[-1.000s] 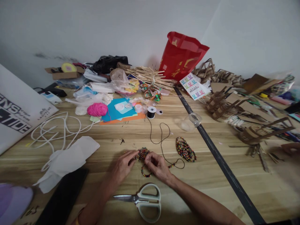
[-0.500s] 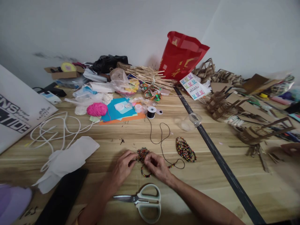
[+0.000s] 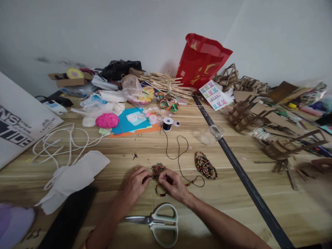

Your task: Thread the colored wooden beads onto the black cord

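My left hand (image 3: 135,185) and my right hand (image 3: 174,185) rest on the wooden table, fingertips pinched together on a small multicoloured beaded piece (image 3: 157,170). A short strand of beads (image 3: 159,193) curves below the hands. A thin black cord (image 3: 178,152) runs from the beadwork up to a black spool (image 3: 167,124). A second oval beaded piece (image 3: 205,165) lies to the right of my right hand. White-handled scissors (image 3: 158,221) lie just below my wrists.
A white cloth (image 3: 75,176) and white cable (image 3: 59,141) lie left, with a black flat object (image 3: 70,218) near the front edge. Pink yarn (image 3: 107,120), coloured paper, a red bag (image 3: 199,62) and wooden model parts (image 3: 259,114) crowd the back and right.
My left fingers have closed in slightly toward the beaded piece; the view shifted a little. Otherwise the hands stay in place.
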Demonstrator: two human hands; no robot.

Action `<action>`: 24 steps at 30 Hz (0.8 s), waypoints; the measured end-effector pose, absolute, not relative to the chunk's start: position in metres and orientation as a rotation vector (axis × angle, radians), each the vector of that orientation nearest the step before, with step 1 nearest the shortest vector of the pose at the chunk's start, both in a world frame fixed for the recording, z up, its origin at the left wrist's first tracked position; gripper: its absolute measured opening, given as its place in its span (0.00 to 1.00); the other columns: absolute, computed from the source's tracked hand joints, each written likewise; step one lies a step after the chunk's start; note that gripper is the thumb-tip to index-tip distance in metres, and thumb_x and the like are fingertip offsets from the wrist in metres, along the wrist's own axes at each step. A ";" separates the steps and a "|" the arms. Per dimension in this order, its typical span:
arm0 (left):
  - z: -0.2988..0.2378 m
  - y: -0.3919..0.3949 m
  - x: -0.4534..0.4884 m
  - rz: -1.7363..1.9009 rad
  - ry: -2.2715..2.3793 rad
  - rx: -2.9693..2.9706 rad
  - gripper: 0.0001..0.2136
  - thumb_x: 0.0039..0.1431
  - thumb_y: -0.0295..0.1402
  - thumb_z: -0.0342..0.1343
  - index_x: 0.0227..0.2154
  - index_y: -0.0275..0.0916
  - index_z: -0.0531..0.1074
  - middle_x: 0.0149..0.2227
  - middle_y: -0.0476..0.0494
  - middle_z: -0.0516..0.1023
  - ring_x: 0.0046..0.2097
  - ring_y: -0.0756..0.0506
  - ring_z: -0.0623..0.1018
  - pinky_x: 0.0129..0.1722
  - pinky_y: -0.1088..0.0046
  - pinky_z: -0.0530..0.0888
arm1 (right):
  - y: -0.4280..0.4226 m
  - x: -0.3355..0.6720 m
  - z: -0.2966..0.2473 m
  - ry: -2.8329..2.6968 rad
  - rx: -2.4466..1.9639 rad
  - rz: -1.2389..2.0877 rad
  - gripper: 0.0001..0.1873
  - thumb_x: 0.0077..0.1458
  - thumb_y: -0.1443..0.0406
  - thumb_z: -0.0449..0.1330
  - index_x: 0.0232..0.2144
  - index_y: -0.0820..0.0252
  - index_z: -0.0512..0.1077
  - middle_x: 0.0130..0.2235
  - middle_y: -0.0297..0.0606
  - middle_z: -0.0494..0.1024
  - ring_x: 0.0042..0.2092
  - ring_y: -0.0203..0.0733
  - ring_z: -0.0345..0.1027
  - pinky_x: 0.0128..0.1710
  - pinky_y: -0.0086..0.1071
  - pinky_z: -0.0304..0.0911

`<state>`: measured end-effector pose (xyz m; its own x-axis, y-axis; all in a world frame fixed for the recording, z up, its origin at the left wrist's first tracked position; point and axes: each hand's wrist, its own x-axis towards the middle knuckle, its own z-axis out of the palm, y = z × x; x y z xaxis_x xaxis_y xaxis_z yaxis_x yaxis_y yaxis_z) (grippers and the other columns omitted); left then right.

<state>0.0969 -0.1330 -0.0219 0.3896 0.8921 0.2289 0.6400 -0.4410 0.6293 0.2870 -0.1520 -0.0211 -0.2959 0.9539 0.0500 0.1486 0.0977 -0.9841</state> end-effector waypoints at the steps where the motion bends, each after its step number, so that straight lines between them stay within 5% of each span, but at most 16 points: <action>1: -0.022 -0.133 0.097 0.758 1.319 2.214 0.07 0.55 0.23 0.53 0.29 0.39 0.75 0.31 0.45 0.75 0.35 0.46 0.76 0.36 0.70 0.72 | -0.152 0.287 -0.021 -1.588 -1.117 1.283 0.13 0.56 0.58 0.57 0.28 0.62 0.68 0.25 0.32 0.65 0.27 0.34 0.56 0.26 0.26 0.54; 24: -0.018 -0.130 0.098 0.865 1.330 2.007 0.06 0.50 0.24 0.53 0.25 0.38 0.74 0.25 0.47 0.77 0.28 0.49 0.76 0.29 0.76 0.72 | -0.151 0.287 -0.021 -1.524 -1.104 1.364 0.15 0.56 0.55 0.57 0.28 0.62 0.67 0.24 0.31 0.63 0.26 0.32 0.54 0.24 0.25 0.51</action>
<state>0.0977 -0.1301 -0.0182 0.2948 0.9343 0.2006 0.5619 -0.3393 0.7544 0.2874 -0.1512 -0.0211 -0.3041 0.9526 0.0092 0.0963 0.0403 -0.9945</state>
